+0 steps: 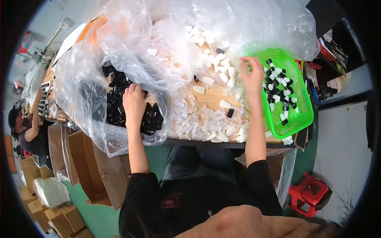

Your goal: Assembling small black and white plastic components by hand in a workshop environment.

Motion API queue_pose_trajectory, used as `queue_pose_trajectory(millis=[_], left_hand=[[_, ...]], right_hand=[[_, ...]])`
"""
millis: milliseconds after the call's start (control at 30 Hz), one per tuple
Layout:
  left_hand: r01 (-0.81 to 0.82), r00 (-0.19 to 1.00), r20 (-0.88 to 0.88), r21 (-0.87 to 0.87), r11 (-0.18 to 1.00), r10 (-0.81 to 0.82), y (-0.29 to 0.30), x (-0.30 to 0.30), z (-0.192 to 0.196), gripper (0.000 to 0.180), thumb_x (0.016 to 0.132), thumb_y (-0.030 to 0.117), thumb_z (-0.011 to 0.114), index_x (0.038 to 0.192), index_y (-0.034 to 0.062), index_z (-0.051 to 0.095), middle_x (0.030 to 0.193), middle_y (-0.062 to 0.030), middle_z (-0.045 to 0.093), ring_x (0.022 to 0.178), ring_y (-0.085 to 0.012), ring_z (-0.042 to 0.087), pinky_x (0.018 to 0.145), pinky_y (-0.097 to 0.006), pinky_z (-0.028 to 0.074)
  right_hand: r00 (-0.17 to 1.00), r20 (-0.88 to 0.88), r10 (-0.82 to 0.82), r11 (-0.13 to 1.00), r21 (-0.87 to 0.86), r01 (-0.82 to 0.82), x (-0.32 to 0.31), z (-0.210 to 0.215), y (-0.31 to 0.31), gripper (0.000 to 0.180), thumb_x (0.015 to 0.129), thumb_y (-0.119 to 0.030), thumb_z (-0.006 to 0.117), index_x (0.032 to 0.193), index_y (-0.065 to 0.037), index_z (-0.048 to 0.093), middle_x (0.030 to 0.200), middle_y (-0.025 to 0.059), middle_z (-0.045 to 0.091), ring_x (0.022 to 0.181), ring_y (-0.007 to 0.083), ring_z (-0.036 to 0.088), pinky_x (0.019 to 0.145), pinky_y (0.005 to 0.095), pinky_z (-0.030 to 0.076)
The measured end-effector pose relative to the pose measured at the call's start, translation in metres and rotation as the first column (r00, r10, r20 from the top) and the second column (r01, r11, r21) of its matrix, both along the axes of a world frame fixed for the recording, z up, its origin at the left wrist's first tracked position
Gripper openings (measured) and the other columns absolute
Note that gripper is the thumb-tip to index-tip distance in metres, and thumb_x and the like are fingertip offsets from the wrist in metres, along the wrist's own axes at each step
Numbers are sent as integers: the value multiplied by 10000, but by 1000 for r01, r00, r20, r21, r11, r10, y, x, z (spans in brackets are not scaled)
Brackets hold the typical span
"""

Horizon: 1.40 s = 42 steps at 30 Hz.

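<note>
My left hand [134, 101] is in a heap of small black plastic parts [116, 113] inside a clear plastic bag. Its fingers curl down among the parts; what they grip is hidden. My right hand [253, 73] hangs in the air beside the left rim of a green plastic basket [306, 99], fingers loosely bent and apart, with nothing visible in them. Several white-and-black joined pieces [285, 93] lie in the basket. Loose white tapered plastic pieces [223, 75] are scattered left of my right hand. A single white piece [225, 104] lies near a black part [230, 113].
Small translucent plastic pieces [192, 123] cover much of the wooden table [214, 95]. Large clear plastic sheeting [222, 20] lies across the back. Cardboard boxes [85, 158] stand at the left, a red stool [309, 194] at the right. Another person [33, 135] works at far left.
</note>
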<state>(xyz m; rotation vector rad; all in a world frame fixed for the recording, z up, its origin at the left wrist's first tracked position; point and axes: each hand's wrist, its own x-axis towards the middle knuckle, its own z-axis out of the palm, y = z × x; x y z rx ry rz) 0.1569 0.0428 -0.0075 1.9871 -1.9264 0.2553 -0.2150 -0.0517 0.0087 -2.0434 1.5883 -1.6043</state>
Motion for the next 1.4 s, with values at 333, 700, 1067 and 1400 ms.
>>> queue_pose_trajectory(millis=[333, 700, 1067, 1400], left_hand=[[273, 66, -965, -227, 935, -254, -44, -86, 58, 256, 905, 40, 609, 1152, -14, 649, 999, -91, 694, 874, -162, 676, 825, -252, 508], [440, -268, -956, -230, 868, -118, -62, -129, 9, 239, 933, 35, 588, 1157, -28, 643, 1033, -98, 679, 891, -166, 673, 834, -276, 545], [468, -183, -971, -224, 855, -154, -58, -131, 11, 220, 932, -6, 570, 1135, -57, 635, 1123, -101, 619, 934, -192, 675, 844, -281, 559], [477, -176, -973, -217, 852, -149, -58, -130, 13, 216, 933, -5, 571, 1134, -51, 635, 1103, -101, 636, 918, -179, 676, 840, -282, 569]], right_hand=[[971, -187, 151, 989, 40, -146, 48, -27, 1, 151, 831, -32, 657, 982, -40, 671, 997, 84, 669, 890, 263, 617, 812, 338, 488], [929, 138, 344, 938, -15, -345, 70, 18, 41, 149, 804, -3, 702, 943, -55, 690, 901, 54, 655, 693, 134, 594, 609, 251, 482], [926, 107, 361, 931, 15, -364, 71, 15, 41, 132, 799, -29, 718, 922, -68, 691, 900, 46, 664, 664, 137, 596, 590, 252, 484], [928, 98, 360, 932, 4, -363, 73, 14, 40, 142, 795, -22, 721, 926, -66, 691, 898, 44, 659, 663, 137, 591, 593, 255, 484]])
